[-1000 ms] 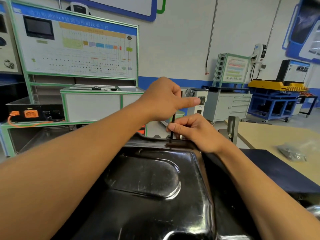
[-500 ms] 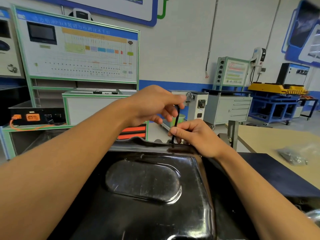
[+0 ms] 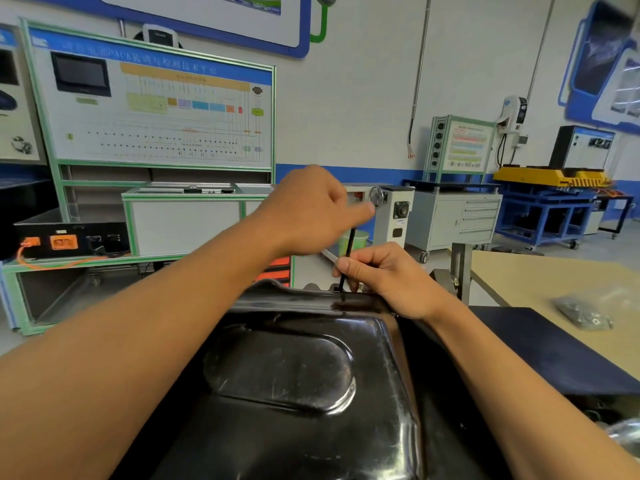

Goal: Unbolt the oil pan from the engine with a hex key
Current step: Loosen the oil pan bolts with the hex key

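Wide black oil pan (image 3: 311, 393), glossy, filling the lower middle, oval dimple pressed into its top face, raised flange along the far edge. To the right, a tan workbench (image 3: 554, 282) with a dark mat (image 3: 540, 344) over its near left part and a clear bag of small metal parts (image 3: 585, 311) lying close to the mat's far right corner. Behind, a green-framed training board (image 3: 156, 109) standing against the wall.

Left hand (image 3: 311, 209) raised above the pan's far edge, curled over the top end of the hex key (image 3: 347, 261), thumb stretched out to the right; exact hold on the short arm hidden under the fingers. Right hand (image 3: 391, 277) resting on the flange at the pan's far right corner, thumb and forefinger pinched round the lower shaft of the key, other fingers folded in.

Hex key thin, black, nearly upright, leaning slightly right at the top, its tip down at the flange just left of the right hand. Bolt head under the tip too dark to make out.
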The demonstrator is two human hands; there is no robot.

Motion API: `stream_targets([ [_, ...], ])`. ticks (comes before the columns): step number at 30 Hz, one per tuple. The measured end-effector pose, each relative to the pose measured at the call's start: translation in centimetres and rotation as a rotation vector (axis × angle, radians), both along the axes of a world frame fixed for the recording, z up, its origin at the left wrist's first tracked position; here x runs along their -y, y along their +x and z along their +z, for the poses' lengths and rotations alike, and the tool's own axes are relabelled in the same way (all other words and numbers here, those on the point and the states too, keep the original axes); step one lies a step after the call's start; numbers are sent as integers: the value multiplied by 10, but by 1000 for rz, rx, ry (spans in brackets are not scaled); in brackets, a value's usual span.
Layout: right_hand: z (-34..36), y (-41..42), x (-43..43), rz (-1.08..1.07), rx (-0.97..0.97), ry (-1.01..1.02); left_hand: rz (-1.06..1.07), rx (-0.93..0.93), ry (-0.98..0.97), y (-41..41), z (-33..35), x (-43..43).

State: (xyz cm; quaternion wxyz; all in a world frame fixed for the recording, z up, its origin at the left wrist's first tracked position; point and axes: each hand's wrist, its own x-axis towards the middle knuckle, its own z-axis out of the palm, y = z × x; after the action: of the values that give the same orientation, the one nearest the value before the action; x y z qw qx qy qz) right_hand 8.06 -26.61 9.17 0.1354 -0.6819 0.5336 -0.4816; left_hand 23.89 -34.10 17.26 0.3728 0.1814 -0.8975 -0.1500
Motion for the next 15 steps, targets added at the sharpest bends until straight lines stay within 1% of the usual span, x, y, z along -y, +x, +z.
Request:
stream_targets([
  [2,0,-1,1,-15,2,17,-175,-63,213,9,7,9],
  [3,-1,-2,2,-21,2,25,-247,-34,284,13,9,13],
  [5,-1,-3,2,-17,6,35,-356,96,355,21,10,21],
  [7,0,-1,1,3,8,33,-409,199,404,23,8,26],
  [11,2,3,0,30,23,34,-436,165,495,23,7,27],
  [13,3,3,-1,30,23,51,-392,140,468,20,5,22],
  [15,4,5,-2,58,24,76,-302,77,402,11,2,14],
])
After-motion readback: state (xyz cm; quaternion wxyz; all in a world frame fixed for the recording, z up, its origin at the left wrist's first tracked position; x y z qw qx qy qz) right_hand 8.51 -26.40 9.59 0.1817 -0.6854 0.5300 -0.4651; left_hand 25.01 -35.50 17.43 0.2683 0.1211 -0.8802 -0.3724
